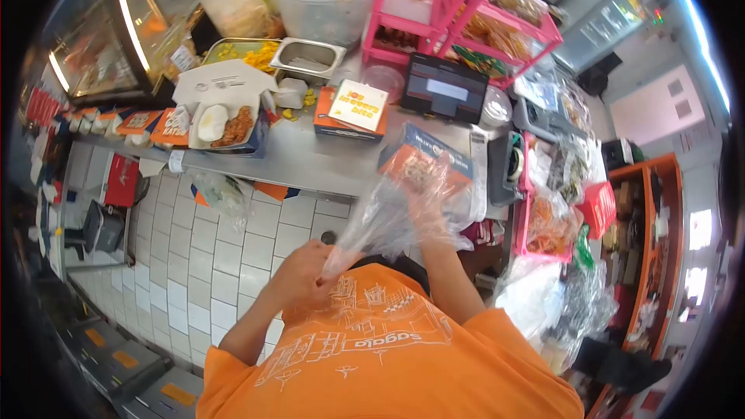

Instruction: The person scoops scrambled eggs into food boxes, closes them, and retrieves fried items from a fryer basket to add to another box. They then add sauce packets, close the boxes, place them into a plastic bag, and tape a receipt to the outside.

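A clear plastic bag stretches between my two hands in front of my body. My left hand is closed around the gathered lower left end of the bag. My right hand shows blurred through the film at the bag's right side, its fingers bent on the plastic. Right at those fingertips, a blue and orange cardboard food box stands at the counter's front edge, its lower part overlapped by the bag.
An open box of rice and fried meat stands on the steel counter. Nearby are a closed box with a white card, a metal tray, a dark tablet and pink racks. A pink basket of packets is at right.
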`<state>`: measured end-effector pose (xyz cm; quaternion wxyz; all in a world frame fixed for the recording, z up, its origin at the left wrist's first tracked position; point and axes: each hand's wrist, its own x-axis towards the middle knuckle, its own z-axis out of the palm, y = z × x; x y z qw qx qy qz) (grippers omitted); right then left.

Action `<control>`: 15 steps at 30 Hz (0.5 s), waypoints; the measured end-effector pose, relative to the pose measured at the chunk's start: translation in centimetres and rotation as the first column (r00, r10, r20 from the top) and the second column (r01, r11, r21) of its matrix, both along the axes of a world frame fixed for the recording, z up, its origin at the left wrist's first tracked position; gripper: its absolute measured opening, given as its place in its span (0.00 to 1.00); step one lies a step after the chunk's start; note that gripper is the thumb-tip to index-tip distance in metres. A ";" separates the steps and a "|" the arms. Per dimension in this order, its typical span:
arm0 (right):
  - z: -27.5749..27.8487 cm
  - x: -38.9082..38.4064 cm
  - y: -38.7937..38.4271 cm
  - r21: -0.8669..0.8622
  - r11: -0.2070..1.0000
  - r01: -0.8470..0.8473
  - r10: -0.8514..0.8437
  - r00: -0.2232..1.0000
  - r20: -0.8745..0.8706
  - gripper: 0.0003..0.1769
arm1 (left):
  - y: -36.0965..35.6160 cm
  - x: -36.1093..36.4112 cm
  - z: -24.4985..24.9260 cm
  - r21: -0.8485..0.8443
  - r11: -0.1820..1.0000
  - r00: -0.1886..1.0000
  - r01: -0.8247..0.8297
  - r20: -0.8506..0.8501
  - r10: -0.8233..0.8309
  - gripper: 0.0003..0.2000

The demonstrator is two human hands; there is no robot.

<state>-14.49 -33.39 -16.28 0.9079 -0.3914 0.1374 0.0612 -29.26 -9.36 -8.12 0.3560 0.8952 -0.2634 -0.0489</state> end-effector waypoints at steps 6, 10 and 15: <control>-3.1 -1.8 1.5 -0.249 0.928 0.277 -0.347 0.886 -0.308 0.39 | -2.4 2.1 5.5 -0.240 0.937 0.963 -0.255 0.022 0.268 0.04; -3.3 -1.7 -5.2 -0.942 -0.095 -0.323 0.143 0.932 -0.334 0.36 | -3.0 4.9 4.4 -0.237 0.871 0.851 -0.430 0.216 0.479 0.06; 0.6 -1.2 -5.9 -0.872 -0.482 -0.081 0.443 0.836 -0.323 0.35 | -5.5 10.1 2.8 -0.651 0.553 0.834 -0.519 -0.245 0.494 0.08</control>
